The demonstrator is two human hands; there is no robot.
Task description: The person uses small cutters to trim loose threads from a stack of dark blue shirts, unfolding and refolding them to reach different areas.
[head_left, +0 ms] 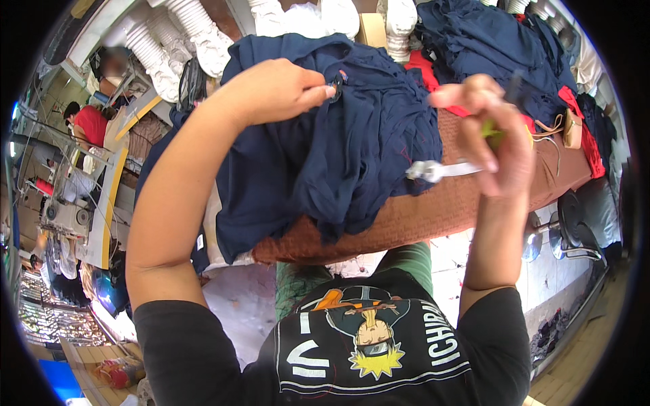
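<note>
Light was bright and even, daylight-like, with soft shadows under the navy cloth [338,149]. The raised right hand [491,135] was motion-blurred. Fisheye bending curved straight edges toward the dark rim, where detail smeared.

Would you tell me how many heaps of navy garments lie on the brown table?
2: a navy heap under the left hand, and a second navy heap at the far end beyond the right hand. More may be hidden.
</note>
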